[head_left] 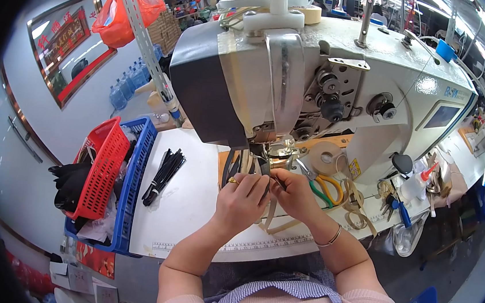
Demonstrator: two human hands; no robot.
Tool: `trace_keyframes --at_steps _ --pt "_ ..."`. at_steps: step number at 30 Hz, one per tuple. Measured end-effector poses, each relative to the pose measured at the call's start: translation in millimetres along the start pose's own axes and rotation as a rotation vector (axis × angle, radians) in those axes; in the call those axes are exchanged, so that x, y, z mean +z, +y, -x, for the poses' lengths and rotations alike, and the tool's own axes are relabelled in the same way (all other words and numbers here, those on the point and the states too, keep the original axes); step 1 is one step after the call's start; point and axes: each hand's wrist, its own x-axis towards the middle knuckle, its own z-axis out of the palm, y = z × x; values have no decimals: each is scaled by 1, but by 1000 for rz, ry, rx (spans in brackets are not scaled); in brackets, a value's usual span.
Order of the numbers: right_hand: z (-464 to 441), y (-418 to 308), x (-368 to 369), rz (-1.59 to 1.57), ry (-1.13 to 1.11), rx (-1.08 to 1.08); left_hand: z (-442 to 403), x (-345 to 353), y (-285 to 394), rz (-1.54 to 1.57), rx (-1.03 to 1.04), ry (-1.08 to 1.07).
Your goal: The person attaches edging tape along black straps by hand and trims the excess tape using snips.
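Observation:
Both hands meet at the needle area of a large white sewing machine (328, 95). My left hand (244, 200), with a ring on one finger, is closed, its fingertips pressed together just in front of the presser foot (280, 149). My right hand (295, 195) pinches close beside it, thumb against fingers. Something small and dark shows between them, too hidden to name. Dark and beige straps (244, 162) hang by the needle area, left of the fingers. Beige tape (274, 215) trails below the right hand.
Left of the machine lie a bundle of black straps (163, 176), a red basket (100, 168) and a blue crate (135, 185). On the right are scissors with green and yellow handles (331, 191), a tape roll (328, 156), keys (389, 205) and a white bottle (415, 187).

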Motion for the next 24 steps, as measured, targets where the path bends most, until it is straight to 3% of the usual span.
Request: trace_keyframes --at_steps 4,7,24 --pt "-2 8 -1 -56 -39 24 -2 -1 -1 -6 19 -10" --pt "-4 1 -3 -296 -92 146 -5 2 -5 24 -6 -5" --pt "-4 3 -4 -278 -65 106 -10 2 1 70 -5 20"
